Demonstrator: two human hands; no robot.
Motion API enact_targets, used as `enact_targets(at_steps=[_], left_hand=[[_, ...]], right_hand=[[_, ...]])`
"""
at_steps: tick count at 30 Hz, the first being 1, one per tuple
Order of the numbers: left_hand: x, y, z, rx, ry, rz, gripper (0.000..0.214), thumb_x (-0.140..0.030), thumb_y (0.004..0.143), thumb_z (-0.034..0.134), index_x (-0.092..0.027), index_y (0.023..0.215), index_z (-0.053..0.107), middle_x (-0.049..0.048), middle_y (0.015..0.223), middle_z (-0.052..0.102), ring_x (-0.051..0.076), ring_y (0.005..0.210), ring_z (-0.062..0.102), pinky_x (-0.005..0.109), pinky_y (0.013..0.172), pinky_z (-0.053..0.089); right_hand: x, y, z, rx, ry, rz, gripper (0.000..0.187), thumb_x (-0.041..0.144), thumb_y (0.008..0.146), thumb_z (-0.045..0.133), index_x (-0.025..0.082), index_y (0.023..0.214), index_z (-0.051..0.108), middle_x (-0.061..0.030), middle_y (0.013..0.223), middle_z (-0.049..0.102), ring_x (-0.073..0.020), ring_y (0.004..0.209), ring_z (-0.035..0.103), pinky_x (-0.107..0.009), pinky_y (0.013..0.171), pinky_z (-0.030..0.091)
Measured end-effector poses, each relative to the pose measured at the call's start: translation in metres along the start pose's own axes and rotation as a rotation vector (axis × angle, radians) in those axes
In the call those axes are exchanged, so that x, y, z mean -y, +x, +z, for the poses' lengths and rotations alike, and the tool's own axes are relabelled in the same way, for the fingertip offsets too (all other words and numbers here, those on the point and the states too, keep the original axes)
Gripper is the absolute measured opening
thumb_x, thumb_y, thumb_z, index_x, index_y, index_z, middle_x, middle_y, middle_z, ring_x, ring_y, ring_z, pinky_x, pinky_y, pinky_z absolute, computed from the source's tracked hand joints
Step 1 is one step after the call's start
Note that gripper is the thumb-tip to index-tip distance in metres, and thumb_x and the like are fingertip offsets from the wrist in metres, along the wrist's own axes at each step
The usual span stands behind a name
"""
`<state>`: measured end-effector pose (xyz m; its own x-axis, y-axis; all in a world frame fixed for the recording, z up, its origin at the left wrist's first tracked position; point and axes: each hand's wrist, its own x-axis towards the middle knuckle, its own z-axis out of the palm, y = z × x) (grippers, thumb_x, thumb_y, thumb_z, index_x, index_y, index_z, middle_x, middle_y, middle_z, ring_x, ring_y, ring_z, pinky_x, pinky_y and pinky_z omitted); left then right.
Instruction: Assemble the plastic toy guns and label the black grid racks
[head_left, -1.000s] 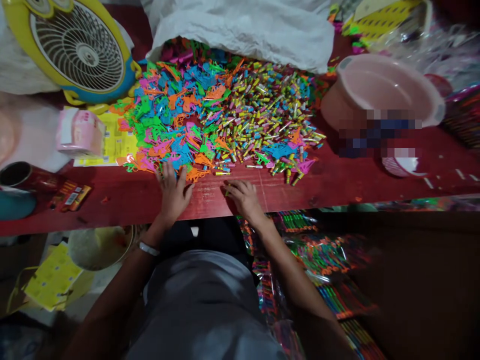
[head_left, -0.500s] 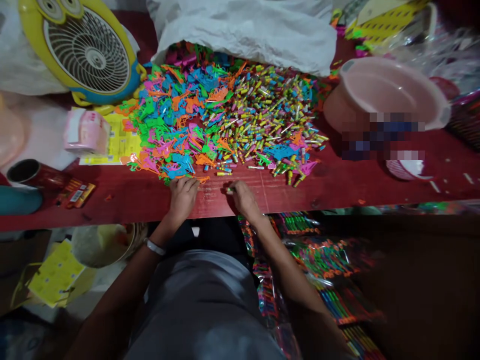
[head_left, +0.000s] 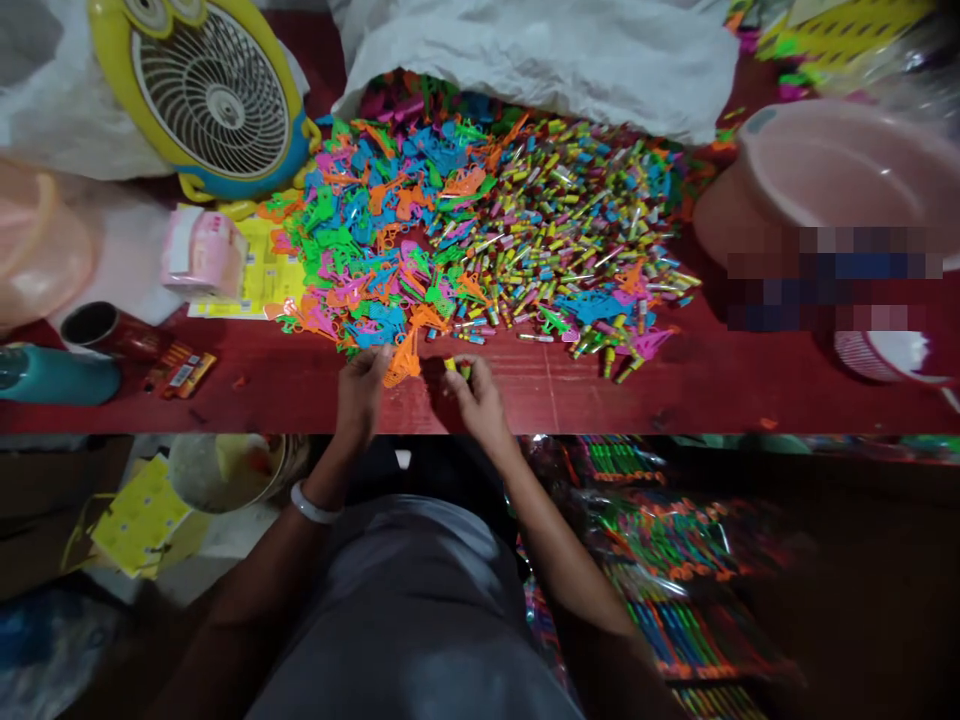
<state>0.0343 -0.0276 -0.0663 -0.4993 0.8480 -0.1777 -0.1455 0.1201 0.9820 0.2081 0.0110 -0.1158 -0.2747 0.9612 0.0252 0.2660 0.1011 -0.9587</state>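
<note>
My left hand [head_left: 361,388] pinches an orange plastic toy gun [head_left: 403,362] near the front of the red table. Two small tubes show at the fingers of my right hand [head_left: 481,402]: a yellow-ended tube [head_left: 450,366] at the thumb and a greenish one beside it. My hands are apart, a short gap between them. Beyond the left one spreads a heap of bright toy guns [head_left: 352,250] in green, blue, orange and pink. A heap of small shiny tubes [head_left: 555,215] with coloured ends lies to its right.
A yellow and blue fan [head_left: 225,105] stands at the back left, near a pink packet [head_left: 202,255]. Left are a dark cup [head_left: 94,325] and teal bottle [head_left: 67,375]. A pink basin [head_left: 720,215] stands right. A white sack [head_left: 540,60] lies behind the heaps.
The orange toy gun now stands up in my left fingers, where it lay flat before. My right hand has turned, bringing a yellow tube end into sight. The whole view has shifted a little.
</note>
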Motion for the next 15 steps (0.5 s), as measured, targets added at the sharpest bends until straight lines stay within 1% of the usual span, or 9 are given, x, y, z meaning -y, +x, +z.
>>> enact_targets(at_steps=[3,5,6,7,10,11,12,13,15], left_hand=[[0.012,-0.008,0.008,-0.008,-0.089,-0.03,0.033,-0.043,0.084,0.067,-0.018,0.065,0.055,-0.0046,0.064,0.048,0.01,0.064,0.043,0.024,0.066,0.039],[0.015,-0.009,0.011,0.011,-0.067,-0.047,0.034,-0.045,0.084,0.067,-0.018,0.067,0.057,-0.0045,0.064,0.05,0.01,0.064,0.045,0.024,0.066,0.04],[0.014,-0.009,0.01,0.043,-0.042,-0.059,0.033,-0.046,0.084,0.068,-0.018,0.068,0.058,-0.004,0.065,0.053,0.011,0.064,0.047,0.024,0.066,0.041],[0.011,-0.008,0.008,0.106,-0.01,-0.073,0.033,-0.046,0.083,0.07,-0.018,0.069,0.06,-0.0033,0.066,0.056,0.011,0.066,0.05,0.024,0.067,0.043],[0.0,-0.005,0.0,0.366,0.128,-0.119,0.032,-0.047,0.076,0.077,-0.017,0.074,0.065,-0.0006,0.071,0.063,0.015,0.071,0.058,0.025,0.069,0.047],[-0.003,-0.005,-0.002,0.415,0.178,-0.125,0.033,-0.047,0.073,0.079,-0.017,0.073,0.066,-0.0001,0.071,0.063,0.016,0.071,0.058,0.025,0.067,0.046],[-0.004,-0.005,-0.004,0.428,0.218,-0.125,0.034,-0.047,0.071,0.081,-0.017,0.072,0.066,0.0,0.07,0.063,0.016,0.07,0.057,0.025,0.065,0.045],[-0.005,-0.006,-0.005,0.404,0.239,-0.121,0.034,-0.047,0.071,0.081,-0.017,0.072,0.065,-0.0001,0.069,0.062,0.016,0.068,0.056,0.025,0.064,0.044],[-0.003,-0.009,-0.004,0.305,0.221,-0.108,0.033,-0.045,0.073,0.079,-0.016,0.071,0.064,-0.0006,0.068,0.061,0.015,0.067,0.054,0.025,0.065,0.043]], right_hand=[[0.015,-0.013,0.015,0.076,0.17,0.12,0.036,0.058,0.089,0.064,0.025,0.1,0.057,0.0069,0.066,0.054,-0.0131,0.057,0.052,-0.026,0.059,0.043],[0.023,-0.015,0.019,0.085,0.249,0.173,0.039,0.063,0.087,0.065,0.025,0.091,0.056,0.0082,0.059,0.051,-0.0116,0.053,0.047,-0.025,0.054,0.039],[0.026,-0.014,0.018,0.091,0.281,0.189,0.042,0.065,0.086,0.065,0.025,0.089,0.055,0.0086,0.057,0.05,-0.011,0.051,0.044,-0.024,0.052,0.037],[0.028,-0.013,0.016,0.107,0.303,0.2,0.044,0.067,0.085,0.066,0.024,0.087,0.055,0.0089,0.056,0.05,-0.0105,0.05,0.043,-0.024,0.051,0.036],[0.03,-0.008,0.003,0.218,0.305,0.209,0.047,0.068,0.08,0.072,0.024,0.09,0.058,0.0082,0.059,0.054,-0.01,0.048,0.044,-0.024,0.049,0.036],[0.029,-0.006,0.0,0.248,0.288,0.201,0.047,0.068,0.079,0.073,0.024,0.09,0.06,0.0074,0.061,0.056,-0.0104,0.049,0.047,-0.024,0.05,0.037],[0.027,-0.006,-0.003,0.26,0.266,0.188,0.046,0.067,0.079,0.074,0.024,0.091,0.062,0.0065,0.064,0.058,-0.0109,0.051,0.049,-0.025,0.052,0.039],[0.025,-0.005,-0.005,0.25,0.239,0.17,0.044,0.065,0.08,0.074,0.024,0.092,0.064,0.0056,0.066,0.06,-0.0116,0.054,0.052,-0.025,0.054,0.041],[0.019,-0.006,-0.006,0.187,0.166,0.129,0.04,0.061,0.081,0.074,0.024,0.094,0.067,0.0042,0.069,0.062,-0.0134,0.058,0.055,-0.027,0.058,0.043]])
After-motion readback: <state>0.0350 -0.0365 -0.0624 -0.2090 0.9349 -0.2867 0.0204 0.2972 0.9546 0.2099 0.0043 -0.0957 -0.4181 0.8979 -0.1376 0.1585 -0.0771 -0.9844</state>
